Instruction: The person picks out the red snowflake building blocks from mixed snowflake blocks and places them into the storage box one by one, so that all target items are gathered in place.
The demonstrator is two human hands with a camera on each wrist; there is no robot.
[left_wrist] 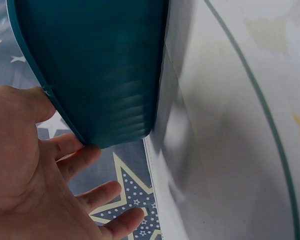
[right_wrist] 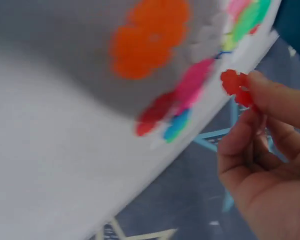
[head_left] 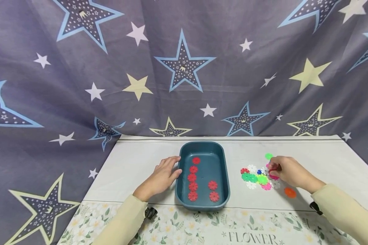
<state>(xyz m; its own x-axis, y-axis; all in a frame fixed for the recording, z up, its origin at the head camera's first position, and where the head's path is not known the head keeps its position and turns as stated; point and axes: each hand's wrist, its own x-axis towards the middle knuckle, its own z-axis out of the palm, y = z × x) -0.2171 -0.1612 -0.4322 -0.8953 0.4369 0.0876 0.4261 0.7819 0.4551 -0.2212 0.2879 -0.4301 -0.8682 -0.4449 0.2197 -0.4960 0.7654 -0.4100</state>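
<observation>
My left hand point(head_left: 158, 177) touches the left rim of a dark teal tray point(head_left: 203, 205) with loosely spread fingers; in the left wrist view the thumb and fingertips meet the rim of the tray point(left_wrist: 90, 75). Several red flower-shaped plastic discs point(head_left: 193, 186) lie inside, a column on the left and two discs point(head_left: 214, 196) on the right. Above a mixed pile, my right hand point(head_left: 294, 173) pinches a red flower-shaped disc point(right_wrist: 235, 88) between thumb and finger. The pile holds green discs point(head_left: 249, 177), white ones and pink ones, partly hidden by that hand.
An orange disc point(head_left: 290, 192) lies on the table nearer me, apart from the pile. A bright green disc point(head_left: 268, 156) sits at the pile's far side. The white table cover point(head_left: 135, 149) has a flower-printed front strip. A star-patterned curtain point(head_left: 184, 112) hangs behind.
</observation>
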